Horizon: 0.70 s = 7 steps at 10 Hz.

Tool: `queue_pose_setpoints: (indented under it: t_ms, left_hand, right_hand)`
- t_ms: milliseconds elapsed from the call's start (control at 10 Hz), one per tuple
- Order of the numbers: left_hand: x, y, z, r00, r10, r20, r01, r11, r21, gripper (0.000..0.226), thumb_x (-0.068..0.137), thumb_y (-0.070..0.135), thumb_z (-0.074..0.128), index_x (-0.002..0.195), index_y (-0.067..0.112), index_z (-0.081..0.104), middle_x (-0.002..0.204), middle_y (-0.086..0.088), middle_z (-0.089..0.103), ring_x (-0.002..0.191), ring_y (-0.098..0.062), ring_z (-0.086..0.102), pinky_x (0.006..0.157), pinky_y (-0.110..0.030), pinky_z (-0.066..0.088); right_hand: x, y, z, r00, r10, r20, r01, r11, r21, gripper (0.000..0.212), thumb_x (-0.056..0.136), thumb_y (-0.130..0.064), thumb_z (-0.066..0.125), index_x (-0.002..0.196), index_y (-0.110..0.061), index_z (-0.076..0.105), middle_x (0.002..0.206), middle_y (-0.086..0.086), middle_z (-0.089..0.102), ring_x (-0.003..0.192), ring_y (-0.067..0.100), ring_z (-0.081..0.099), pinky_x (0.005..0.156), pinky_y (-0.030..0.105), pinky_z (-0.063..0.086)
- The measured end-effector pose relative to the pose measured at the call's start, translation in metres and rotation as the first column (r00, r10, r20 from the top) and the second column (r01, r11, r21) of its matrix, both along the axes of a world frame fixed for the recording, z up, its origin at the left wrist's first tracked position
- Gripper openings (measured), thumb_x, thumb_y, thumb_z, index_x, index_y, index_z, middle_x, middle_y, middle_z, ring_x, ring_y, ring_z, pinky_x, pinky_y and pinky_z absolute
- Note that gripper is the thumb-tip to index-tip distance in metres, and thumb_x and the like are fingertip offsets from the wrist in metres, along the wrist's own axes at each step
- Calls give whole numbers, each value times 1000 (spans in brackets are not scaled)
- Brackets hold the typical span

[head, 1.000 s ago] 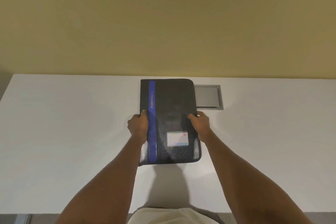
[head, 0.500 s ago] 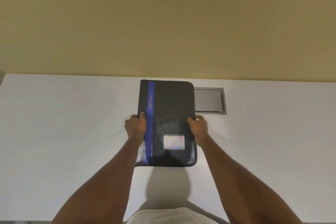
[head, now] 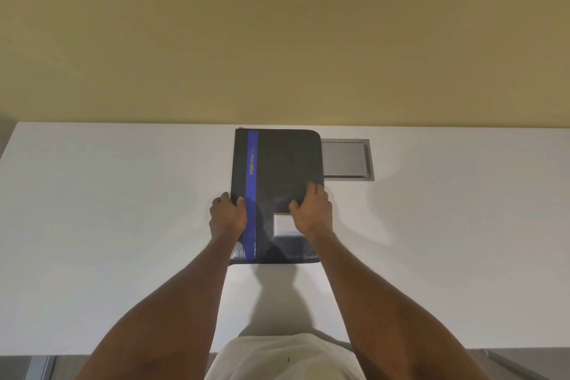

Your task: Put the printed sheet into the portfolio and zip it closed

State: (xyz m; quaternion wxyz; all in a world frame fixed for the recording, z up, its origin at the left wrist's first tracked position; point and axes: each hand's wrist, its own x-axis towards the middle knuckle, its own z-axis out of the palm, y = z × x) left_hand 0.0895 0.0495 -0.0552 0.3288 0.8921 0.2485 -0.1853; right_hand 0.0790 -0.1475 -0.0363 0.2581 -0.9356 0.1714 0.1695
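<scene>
A black zip portfolio (head: 277,163) with a blue stripe and a small label card (head: 284,226) lies flat and closed on the white table (head: 123,210), its far edge near the wall. My left hand (head: 226,216) grips its left edge, thumb on top of the cover. My right hand (head: 311,210) rests on the cover near the right edge, fingers lying on the surface. No printed sheet shows outside the portfolio. The zip puller is too small to make out.
A grey metal cable hatch (head: 344,159) is set into the table just right of the portfolio, which partly covers it. A yellow wall (head: 277,40) rises directly behind the table. The table's near edge is at my waist.
The portfolio went from held tilted above the table to lying flat on it, farther back. My right hand moved from gripping the right edge onto the cover.
</scene>
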Motion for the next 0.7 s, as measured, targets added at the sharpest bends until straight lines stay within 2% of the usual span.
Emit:
queue_pose_setpoints:
  t_ms: [100,200,300,500,700]
  left_hand:
    - [-18,6,0,1000,-26,5,26,999,29,49,108,33,46,146,4,48,149,-17,51,137,-37,49,110,-51,42]
    - [-36,10,0,997,-65,48,62,997,53,44,107,31,47,139,1,51,142,-17,56,132,-39,52,110,-53,42]
    - [-55,10,-4,984,-166,60,160,982,100,42,107,30,46,138,2,50,143,-15,53,136,-37,48,115,-56,36]
    - [-90,-9,-9,911,-413,5,396,876,276,59,110,37,40,160,9,29,170,-10,24,159,-27,16,128,-55,10]
    - [-111,-52,-8,840,-542,17,506,795,334,62,110,39,37,164,13,21,173,-7,14,161,-23,7,131,-51,5]
  right_hand:
    - [-22,13,1,998,56,15,-56,998,27,65,100,-38,53,155,-11,32,160,9,36,147,29,34,122,44,32]
    - [-46,22,-2,993,117,8,-117,993,23,65,102,-38,49,158,-11,28,165,7,30,151,26,29,124,41,25]
    - [-68,25,-6,991,135,-16,-135,991,27,65,104,-40,44,159,-11,26,167,7,26,153,24,25,126,40,20]
    - [-104,6,-10,982,175,-75,-176,984,-2,69,106,-40,40,162,-10,14,171,7,15,157,24,14,129,41,9]
    - [-122,-29,1,975,200,-92,-209,973,-95,69,108,-44,33,163,-13,6,173,6,1,160,23,1,130,45,5]
